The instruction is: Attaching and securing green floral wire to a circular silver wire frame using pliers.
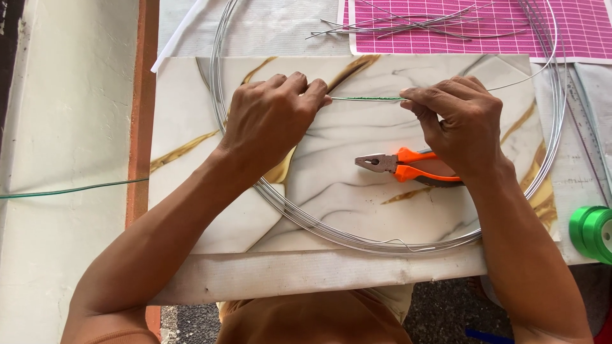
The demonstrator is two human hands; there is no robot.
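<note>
Head view looks down on two hands working a short length of green-wrapped wire (368,99) stretched between them. This wire lies level, its long axis running left to right across the marbled board (357,191), and it sits toward the far half of that board. The left hand (271,118) pinches the left end between thumb and fingertips, its grip closed tight on the wire. The right hand (462,118) pinches the right end the same way, and a bare silver tail carries on to the right past its fingers. Both hands sit about level with each other, so neither is nearer to the wire; each holds its own end. Just near of the wire, partly under the right hand, lie orange-handled pliers (398,167) with the nose pointing left. A big coil of silver wire (382,242) rings the whole work area, and a green ribbon roll (593,232) rests at the right edge of the surface.
</note>
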